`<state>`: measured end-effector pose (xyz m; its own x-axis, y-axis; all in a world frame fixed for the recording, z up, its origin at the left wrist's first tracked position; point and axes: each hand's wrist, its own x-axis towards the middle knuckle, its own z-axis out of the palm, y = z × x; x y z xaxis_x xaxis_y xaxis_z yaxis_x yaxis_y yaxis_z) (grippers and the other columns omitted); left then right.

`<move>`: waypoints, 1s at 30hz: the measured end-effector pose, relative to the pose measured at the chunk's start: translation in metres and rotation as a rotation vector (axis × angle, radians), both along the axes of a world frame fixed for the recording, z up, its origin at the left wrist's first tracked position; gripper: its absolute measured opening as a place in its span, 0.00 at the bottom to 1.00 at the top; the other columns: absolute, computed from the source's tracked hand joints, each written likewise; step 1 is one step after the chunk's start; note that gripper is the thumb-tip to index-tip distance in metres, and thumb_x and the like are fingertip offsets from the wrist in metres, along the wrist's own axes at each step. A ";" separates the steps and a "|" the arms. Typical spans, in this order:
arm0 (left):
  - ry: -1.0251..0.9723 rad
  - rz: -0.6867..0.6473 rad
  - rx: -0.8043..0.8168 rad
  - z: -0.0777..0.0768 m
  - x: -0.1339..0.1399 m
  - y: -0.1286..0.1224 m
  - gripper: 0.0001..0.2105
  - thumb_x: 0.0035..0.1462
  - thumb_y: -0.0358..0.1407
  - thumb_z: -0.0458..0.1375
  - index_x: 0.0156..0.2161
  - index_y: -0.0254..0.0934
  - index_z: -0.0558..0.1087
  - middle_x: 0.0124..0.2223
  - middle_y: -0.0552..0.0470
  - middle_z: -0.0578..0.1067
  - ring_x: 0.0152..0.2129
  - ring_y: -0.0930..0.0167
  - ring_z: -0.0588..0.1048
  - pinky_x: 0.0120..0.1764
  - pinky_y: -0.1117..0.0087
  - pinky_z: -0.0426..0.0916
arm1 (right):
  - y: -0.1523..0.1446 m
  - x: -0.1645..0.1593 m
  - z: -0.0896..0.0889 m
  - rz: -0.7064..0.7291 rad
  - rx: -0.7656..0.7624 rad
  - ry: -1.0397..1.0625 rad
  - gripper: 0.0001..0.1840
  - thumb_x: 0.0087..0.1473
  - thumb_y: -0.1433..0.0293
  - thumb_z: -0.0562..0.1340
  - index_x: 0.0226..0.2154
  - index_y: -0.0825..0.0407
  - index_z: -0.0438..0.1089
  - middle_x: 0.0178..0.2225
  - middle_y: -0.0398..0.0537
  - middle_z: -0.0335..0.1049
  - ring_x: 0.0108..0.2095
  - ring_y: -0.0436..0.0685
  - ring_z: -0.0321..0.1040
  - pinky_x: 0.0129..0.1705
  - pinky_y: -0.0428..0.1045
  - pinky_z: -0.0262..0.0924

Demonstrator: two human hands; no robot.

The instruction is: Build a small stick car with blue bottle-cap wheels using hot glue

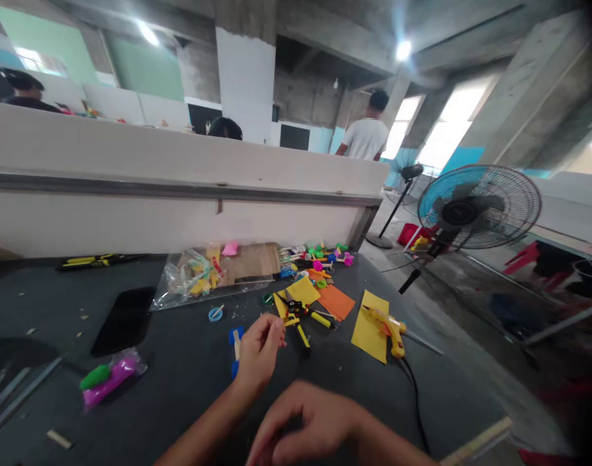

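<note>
My left hand (261, 349) is over the middle of the dark tabletop, fingers curled and thumb pressed against them; whatever is in its grip is hidden. Just left of it lies a wooden stick with blue round pieces (236, 336) at its ends, partly covered by the hand. Black-and-yellow pliers (298, 330) lie just beyond its fingertips. My right hand (313, 417) is nearer to me, slightly blurred, with the thumb apart from bent fingers that run toward the bottom edge. No object shows in it.
A yellow glue gun (390, 327) rests on yellow sheet (366, 336), its cable trailing forward. Left are a phone (124, 320) and wrapped pink-and-green clay (111, 378). A plastic bag (179, 278) and colourful small parts (320, 259) lie by the partition (179, 223). A fan (464, 210) stands right.
</note>
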<state>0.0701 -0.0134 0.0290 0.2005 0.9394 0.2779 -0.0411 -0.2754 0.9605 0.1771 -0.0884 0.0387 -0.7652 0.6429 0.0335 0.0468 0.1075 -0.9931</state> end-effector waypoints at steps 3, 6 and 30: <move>0.117 0.051 0.001 -0.019 -0.011 0.005 0.15 0.58 0.43 0.50 0.26 0.36 0.67 0.22 0.57 0.66 0.20 0.75 0.68 0.25 0.75 0.63 | 0.029 0.042 0.001 -0.554 -0.069 0.169 0.14 0.53 0.60 0.60 0.30 0.55 0.71 0.20 0.41 0.66 0.20 0.46 0.62 0.24 0.42 0.56; 0.179 0.098 -0.004 -0.026 -0.020 0.016 0.14 0.58 0.43 0.50 0.27 0.37 0.68 0.22 0.57 0.67 0.21 0.74 0.68 0.26 0.75 0.63 | 0.063 0.048 -0.004 -0.894 0.029 0.195 0.09 0.52 0.63 0.60 0.31 0.52 0.67 0.22 0.39 0.62 0.20 0.46 0.56 0.22 0.41 0.51; 0.434 0.053 0.409 0.023 -0.059 0.081 0.05 0.56 0.36 0.56 0.31 0.40 0.74 0.29 0.55 0.74 0.27 0.75 0.72 0.30 0.75 0.66 | 0.120 0.004 0.016 -1.008 0.376 -0.053 0.07 0.53 0.66 0.61 0.29 0.52 0.71 0.24 0.42 0.69 0.25 0.49 0.64 0.27 0.43 0.57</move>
